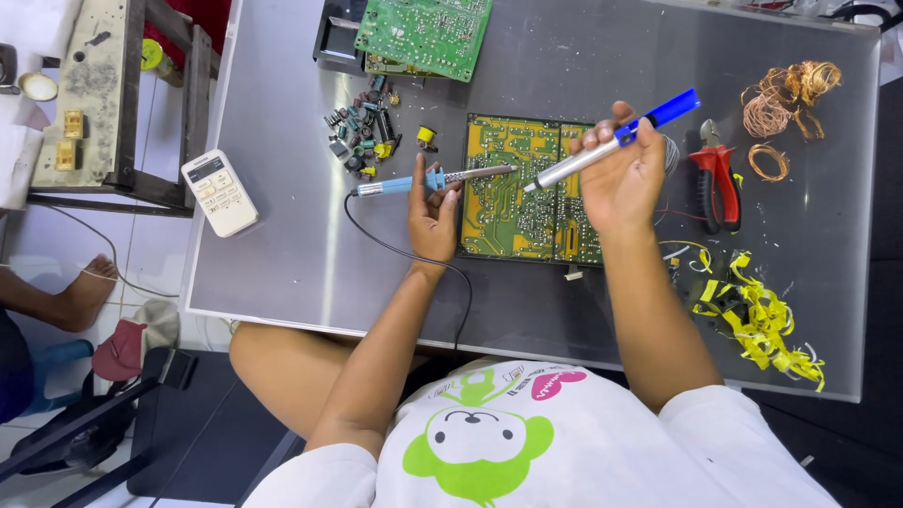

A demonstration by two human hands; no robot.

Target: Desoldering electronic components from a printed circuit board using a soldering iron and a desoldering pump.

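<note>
I see the left hand wrapped around a blue-handled soldering iron w/ a black cord, fingers closed on the grip, metal tip resting on the left part of the yellow-green printed circuit board that lies flat, solder side up, mid-desk. The right hand is clamped on a silver-barrelled desoldering pump w/ a blue plunger, thumb up near the plunger end, nozzle angled down to the board just beside the iron's tip — the two tips are near each other, tho I can't tell if the nozzle actually touches the board.

Progress, as I judge it: well underway, not finished. A heap of small loose components — dark capacitors, a few yellow parts — sits on the grey metal desk up-left of the board, so a fair no. of parts look already pulled. The board shows lots of solder joints, so I reckon plenty is left; how many parts remain on its underside I can't see.

Elsewhere: a second green circuit board rests on a dark box at the far edge, red-handled pliers and copper wire coils lie to the right, yellow tape scraps near-right — a white remote control sits at the left edge.
</note>
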